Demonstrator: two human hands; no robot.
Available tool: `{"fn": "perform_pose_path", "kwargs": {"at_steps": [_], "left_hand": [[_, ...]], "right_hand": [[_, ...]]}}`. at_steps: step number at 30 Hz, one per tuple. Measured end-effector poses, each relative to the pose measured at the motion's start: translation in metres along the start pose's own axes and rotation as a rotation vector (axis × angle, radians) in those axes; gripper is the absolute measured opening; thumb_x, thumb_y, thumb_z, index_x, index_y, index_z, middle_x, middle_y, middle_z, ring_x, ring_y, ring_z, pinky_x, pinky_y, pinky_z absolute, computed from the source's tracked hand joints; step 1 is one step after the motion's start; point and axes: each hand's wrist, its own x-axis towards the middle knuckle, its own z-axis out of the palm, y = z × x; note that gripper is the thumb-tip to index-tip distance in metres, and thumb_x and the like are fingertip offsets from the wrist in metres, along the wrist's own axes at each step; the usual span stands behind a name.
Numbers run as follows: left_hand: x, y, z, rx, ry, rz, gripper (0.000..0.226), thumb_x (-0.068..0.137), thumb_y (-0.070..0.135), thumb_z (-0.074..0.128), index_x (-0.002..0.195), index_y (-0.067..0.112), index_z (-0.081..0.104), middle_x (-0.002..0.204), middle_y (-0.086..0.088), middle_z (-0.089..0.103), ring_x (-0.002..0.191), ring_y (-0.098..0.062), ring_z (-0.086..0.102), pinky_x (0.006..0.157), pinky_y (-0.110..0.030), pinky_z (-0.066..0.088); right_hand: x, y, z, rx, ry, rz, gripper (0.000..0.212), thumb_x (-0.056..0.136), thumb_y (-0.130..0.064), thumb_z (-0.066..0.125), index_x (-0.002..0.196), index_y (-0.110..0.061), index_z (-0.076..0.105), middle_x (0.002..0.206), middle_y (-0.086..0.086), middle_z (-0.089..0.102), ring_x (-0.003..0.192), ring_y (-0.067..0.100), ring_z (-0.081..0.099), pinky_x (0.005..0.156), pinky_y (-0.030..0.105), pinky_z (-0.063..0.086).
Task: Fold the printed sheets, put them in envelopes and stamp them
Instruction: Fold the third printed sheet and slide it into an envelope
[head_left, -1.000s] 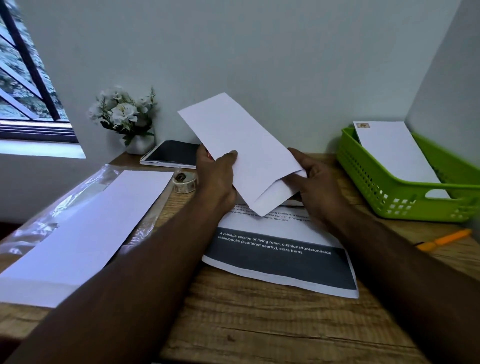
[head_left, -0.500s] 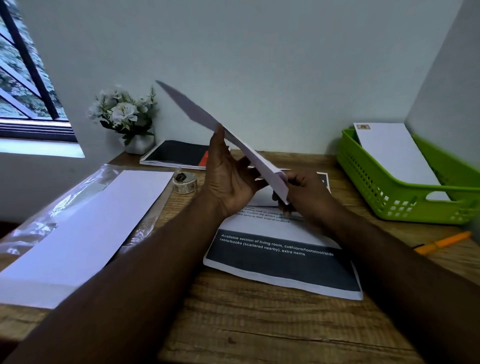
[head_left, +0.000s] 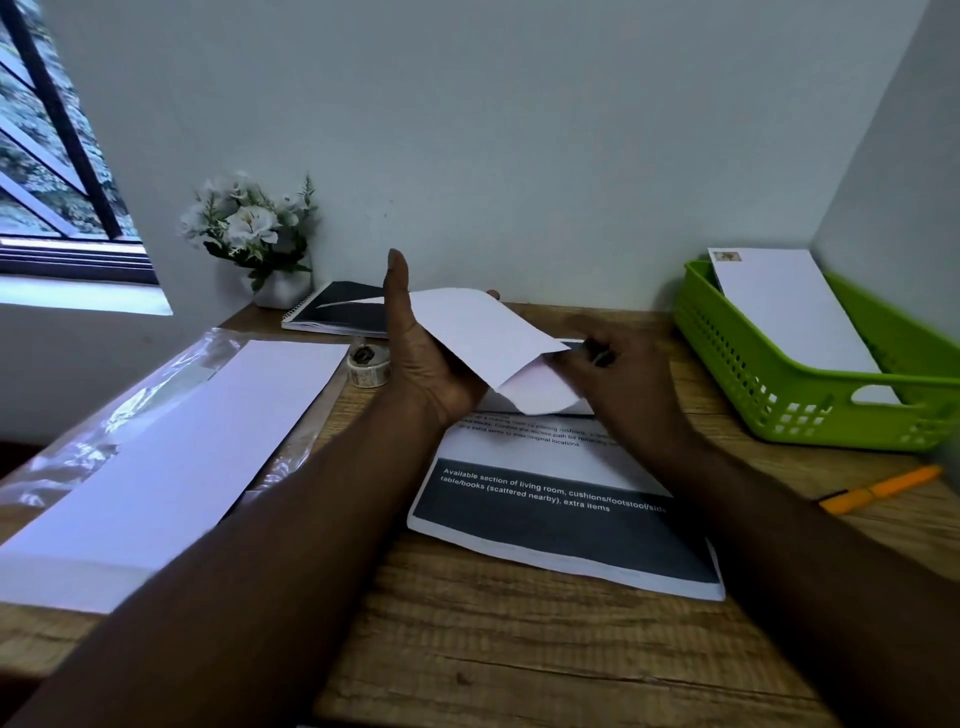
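Resting across the upturned palm of the left hand (head_left: 431, 358), a white envelope (head_left: 478, 332) is held above the middle of the counter (head_left: 519, 649), its far end reaching past the fingers and its open end turned toward the right hand (head_left: 618, 374). The left grip is made from beneath, with the fingers hidden under the paper and the thumb standing straight up, clear of the envelope's near edge. From the open end a folded sheet (head_left: 540, 389) is seen sticking out, tilted down toward the counter. The corner of that end is met by the curled fingers of the right hand, which appear to pinch it, though the contact is blurred and whether flap or sheet is gripped cannot be told. Directly under both hands the printed sheets (head_left: 561, 525) are stacked flat on the counter, a dark band with white lettering facing up. Along the left edge a pile of blank envelopes (head_left: 171, 467) is laid on a clear plastic wrapper (head_left: 78, 447), and a roll of stamps (head_left: 368, 364) is set just beside its far end. Toward the right edge a green basket (head_left: 753, 384) is placed, with a stamped envelope (head_left: 789, 312) leaning inside it.
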Motion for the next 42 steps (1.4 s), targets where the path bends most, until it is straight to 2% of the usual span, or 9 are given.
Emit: {"fn": "perform_pose_path", "kwargs": {"at_steps": [4, 8, 11, 18, 21, 26, 30, 36, 42], "left_hand": [[0.003, 0.003, -0.004, -0.025, 0.051, 0.050, 0.084, 0.061, 0.078, 0.060, 0.110, 0.010, 0.047, 0.089, -0.013, 0.055, 0.087, -0.032, 0.055, 0.091, -0.046, 0.043], [0.008, 0.005, -0.008, -0.045, 0.074, 0.096, 0.085, 0.058, 0.075, 0.065, 0.111, 0.012, 0.048, 0.089, -0.011, 0.055, 0.088, -0.029, 0.055, 0.090, -0.044, 0.043], [0.008, 0.003, -0.008, -0.024, 0.089, 0.097, 0.086, 0.054, 0.074, 0.068, 0.109, 0.010, 0.049, 0.089, -0.012, 0.054, 0.093, -0.030, 0.053, 0.093, -0.044, 0.044], [0.003, -0.009, 0.003, 0.029, 0.057, 0.072, 0.056, 0.073, 0.068, 0.059, 0.086, 0.014, 0.055, 0.077, -0.007, 0.058, 0.074, -0.025, 0.059, 0.083, -0.041, 0.049], [0.002, -0.007, 0.003, 0.025, 0.024, 0.047, 0.056, 0.072, 0.067, 0.063, 0.090, 0.014, 0.055, 0.082, -0.007, 0.058, 0.079, -0.025, 0.059, 0.088, -0.042, 0.047], [0.001, 0.004, 0.000, 0.034, 0.031, 0.056, 0.071, 0.070, 0.075, 0.057, 0.107, 0.014, 0.054, 0.085, -0.009, 0.059, 0.081, -0.026, 0.059, 0.086, -0.043, 0.049], [0.004, 0.037, -0.018, -0.048, 0.096, 0.135, 0.079, 0.061, 0.073, 0.064, 0.114, 0.015, 0.053, 0.095, -0.016, 0.057, 0.093, -0.033, 0.056, 0.101, -0.055, 0.038], [0.003, 0.046, -0.024, -0.049, 0.097, 0.183, 0.068, 0.074, 0.074, 0.052, 0.114, 0.019, 0.052, 0.094, -0.014, 0.062, 0.093, -0.034, 0.060, 0.095, -0.054, 0.046], [-0.001, 0.006, -0.001, 0.028, 0.079, 0.087, 0.093, 0.037, 0.069, 0.077, 0.111, 0.017, 0.058, 0.089, -0.015, 0.066, 0.088, -0.032, 0.063, 0.089, -0.051, 0.050]], "right_hand": [[-0.005, -0.015, -0.010, -0.166, 0.108, -0.475, 0.029, 0.085, -0.038, 0.066, 0.093, -0.010, 0.062, 0.084, -0.003, 0.056, 0.076, 0.012, 0.049, 0.070, 0.026, 0.040], [-0.015, -0.022, -0.003, -0.233, -0.185, -0.754, 0.049, 0.088, -0.047, 0.060, 0.109, -0.003, 0.068, 0.109, 0.009, 0.069, 0.103, 0.019, 0.063, 0.090, 0.030, 0.048], [-0.013, -0.019, 0.007, -0.341, -0.291, -0.718, 0.054, 0.087, -0.043, 0.062, 0.128, -0.008, 0.059, 0.131, 0.008, 0.060, 0.123, 0.022, 0.055, 0.099, 0.039, 0.047], [-0.011, -0.016, 0.005, -0.555, -0.366, -0.665, 0.068, 0.082, -0.041, 0.064, 0.139, -0.009, 0.045, 0.139, 0.012, 0.052, 0.128, 0.028, 0.048, 0.110, 0.036, 0.037], [-0.009, -0.021, 0.002, -0.583, -0.406, -0.695, 0.080, 0.080, -0.045, 0.067, 0.144, -0.009, 0.036, 0.146, 0.012, 0.043, 0.135, 0.024, 0.034, 0.113, 0.026, 0.019], [-0.009, -0.025, -0.005, -0.529, -0.480, -0.719, 0.083, 0.079, -0.048, 0.068, 0.143, -0.006, 0.037, 0.146, 0.014, 0.043, 0.135, 0.023, 0.034, 0.111, 0.022, 0.016], [-0.008, -0.027, -0.012, -0.450, -0.575, -0.740, 0.065, 0.077, -0.048, 0.070, 0.128, -0.010, 0.053, 0.126, 0.013, 0.061, 0.113, 0.017, 0.049, 0.096, 0.013, 0.030], [-0.011, -0.025, -0.009, -0.423, -0.662, -0.690, 0.070, 0.079, -0.053, 0.067, 0.134, -0.014, 0.052, 0.137, 0.004, 0.055, 0.126, 0.018, 0.047, 0.103, 0.021, 0.034], [-0.010, -0.022, -0.008, -0.506, -0.617, -0.615, 0.074, 0.080, -0.066, 0.055, 0.127, -0.010, 0.055, 0.127, 0.007, 0.061, 0.111, 0.022, 0.057, 0.091, 0.031, 0.046]]}}
